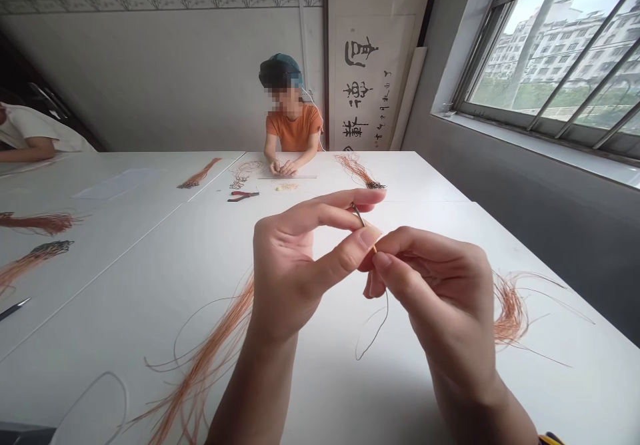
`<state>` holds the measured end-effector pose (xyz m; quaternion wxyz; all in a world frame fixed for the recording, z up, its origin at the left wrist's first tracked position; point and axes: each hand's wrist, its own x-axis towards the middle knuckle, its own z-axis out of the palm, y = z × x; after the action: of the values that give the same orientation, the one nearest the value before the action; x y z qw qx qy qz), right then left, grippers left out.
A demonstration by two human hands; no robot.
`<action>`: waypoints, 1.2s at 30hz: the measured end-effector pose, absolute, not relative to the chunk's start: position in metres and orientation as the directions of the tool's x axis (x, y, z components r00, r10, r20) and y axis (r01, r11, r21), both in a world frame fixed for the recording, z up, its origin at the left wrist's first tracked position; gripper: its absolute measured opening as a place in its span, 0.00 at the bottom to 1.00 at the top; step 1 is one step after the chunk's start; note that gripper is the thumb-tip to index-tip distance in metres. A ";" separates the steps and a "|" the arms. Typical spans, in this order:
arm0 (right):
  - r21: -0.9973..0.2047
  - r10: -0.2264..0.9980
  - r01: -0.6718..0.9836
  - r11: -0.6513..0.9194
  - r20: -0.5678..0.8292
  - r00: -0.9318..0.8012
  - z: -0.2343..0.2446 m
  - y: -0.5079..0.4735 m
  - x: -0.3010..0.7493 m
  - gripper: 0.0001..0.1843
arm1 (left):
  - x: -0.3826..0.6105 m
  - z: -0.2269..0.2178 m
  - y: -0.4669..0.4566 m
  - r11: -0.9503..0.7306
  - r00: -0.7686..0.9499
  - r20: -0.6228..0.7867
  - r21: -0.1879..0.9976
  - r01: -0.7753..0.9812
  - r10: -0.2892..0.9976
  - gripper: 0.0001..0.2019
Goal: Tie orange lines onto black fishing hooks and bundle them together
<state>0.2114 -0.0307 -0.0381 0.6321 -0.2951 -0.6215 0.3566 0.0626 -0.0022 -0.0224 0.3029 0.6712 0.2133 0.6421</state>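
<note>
My left hand (310, 252) is closed in a pinch, holding a thin cord (375, 248) with a narrow dark metal piece (357, 212) at its upper end. That piece sticks out between thumb and fingers. Just below, the thumb and forefinger of my right hand (435, 285) pinch the same cord, and the two hands nearly touch. A loose thin strand (386, 322) hangs in a loop under the right fingertips. Behind my left wrist lies a bundle of orange-brown cords (210, 352). Another bundle (511, 312) is partly hidden by my right hand.
Across the white table (320, 392) sits a person in an orange top (294, 128), hands on the tabletop. Near them lie red-handled pliers (243, 196) and more cord bundles (200, 174). Further bundles (50, 248) and a pen (15, 308) lie left. A white sleeve (47, 128) shows far left.
</note>
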 end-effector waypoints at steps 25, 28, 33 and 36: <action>-0.815 0.815 -0.097 0.572 0.578 -0.049 -0.039 -0.030 0.211 0.13 | 0.062 -0.019 -0.004 -0.730 0.080 0.732 0.681 -0.058 0.676 0.09; -0.812 0.813 -0.093 0.576 0.581 -0.046 -0.038 -0.031 0.211 0.13 | 0.062 -0.020 -0.003 -0.733 0.074 0.734 0.679 -0.051 0.675 0.09; -0.813 0.812 -0.092 0.576 0.581 -0.050 -0.037 -0.031 0.211 0.13 | 0.062 -0.020 -0.003 -0.732 0.093 0.733 0.679 -0.056 0.674 0.09; -0.816 0.815 -0.088 0.572 0.577 -0.048 -0.037 -0.031 0.211 0.13 | 0.062 -0.020 -0.003 -0.731 0.087 0.732 0.680 -0.048 0.675 0.09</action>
<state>0.2113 -0.0305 -0.0367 0.6260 -0.2897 -0.6277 0.3609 0.0616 -0.0033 -0.0195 0.2849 0.6799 0.2305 0.6352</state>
